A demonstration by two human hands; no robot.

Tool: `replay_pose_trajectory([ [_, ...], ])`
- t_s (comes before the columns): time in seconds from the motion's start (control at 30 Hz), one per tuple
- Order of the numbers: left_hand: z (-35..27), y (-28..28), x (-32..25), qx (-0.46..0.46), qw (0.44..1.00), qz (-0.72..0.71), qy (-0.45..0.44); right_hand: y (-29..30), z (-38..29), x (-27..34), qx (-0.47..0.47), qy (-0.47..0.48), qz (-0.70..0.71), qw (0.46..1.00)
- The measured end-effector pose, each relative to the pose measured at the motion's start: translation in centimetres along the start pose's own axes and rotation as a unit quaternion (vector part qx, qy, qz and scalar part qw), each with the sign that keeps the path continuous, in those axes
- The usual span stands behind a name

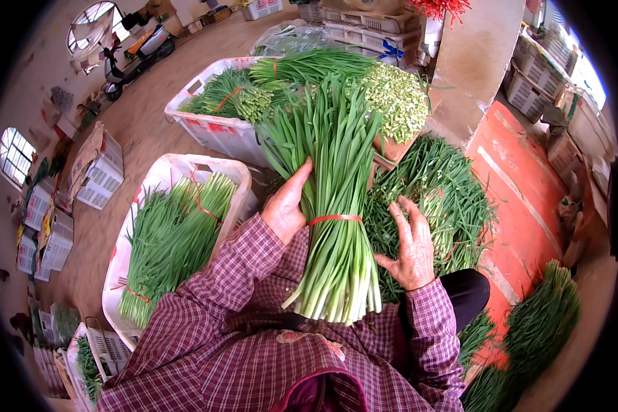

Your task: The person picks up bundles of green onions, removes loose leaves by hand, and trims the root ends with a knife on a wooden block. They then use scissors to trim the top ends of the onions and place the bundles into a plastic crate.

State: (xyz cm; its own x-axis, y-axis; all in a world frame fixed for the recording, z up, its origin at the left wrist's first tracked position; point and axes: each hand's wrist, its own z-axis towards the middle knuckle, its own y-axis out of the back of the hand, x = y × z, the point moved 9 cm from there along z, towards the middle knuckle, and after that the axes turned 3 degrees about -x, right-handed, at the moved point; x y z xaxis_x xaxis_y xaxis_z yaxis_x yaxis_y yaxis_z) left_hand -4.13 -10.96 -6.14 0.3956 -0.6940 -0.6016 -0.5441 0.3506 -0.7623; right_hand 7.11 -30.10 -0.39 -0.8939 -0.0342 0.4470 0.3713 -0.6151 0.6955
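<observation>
A bundle of garlic chives (335, 170) is before my chest, leaves pointing away and pale cut stems towards me. An orange-red band (336, 218) rings it above the stem ends. My left hand (287, 206) holds it from the left, thumb along the leaves and the other fingers hidden behind. To the right, my right hand (411, 247) is apart from the bundle, fingers spread and holding nothing. Beneath the right hand lies a heap of loose chives (443, 180), with some tied stems among them.
White plastic crates (243, 177) of banded chives stand at my left and ahead. Chopped pale stem ends (397, 100) are piled ahead right, beside a pillar (468, 67). More chives (541, 309) lie right, by an orange-red board (520, 190). A scooter (134, 56) stands far left.
</observation>
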Motion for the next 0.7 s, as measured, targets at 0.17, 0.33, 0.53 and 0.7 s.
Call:
replay_pose_trajectory([
  [0.17,-3.9,-6.0,4.4,0.06,0.993,-0.029,0.096,1.1,2.5,2.4,-0.088,0.142,0.02,0.986],
  [0.33,-10.6,-7.0,3.3,0.296,0.883,0.3,0.206,3.3,5.0,-0.7,-0.143,-0.025,0.3,0.943],
  [0.53,-9.2,-9.1,-7.9,0.157,0.845,0.505,-0.08,1.7,5.2,-2.7,-0.072,-0.278,0.479,0.83],
  [0.7,-5.3,-11.9,-4.4,0.307,0.86,0.399,-0.078,-1.4,5.2,0.6,-0.009,-0.221,0.6,0.769],
])
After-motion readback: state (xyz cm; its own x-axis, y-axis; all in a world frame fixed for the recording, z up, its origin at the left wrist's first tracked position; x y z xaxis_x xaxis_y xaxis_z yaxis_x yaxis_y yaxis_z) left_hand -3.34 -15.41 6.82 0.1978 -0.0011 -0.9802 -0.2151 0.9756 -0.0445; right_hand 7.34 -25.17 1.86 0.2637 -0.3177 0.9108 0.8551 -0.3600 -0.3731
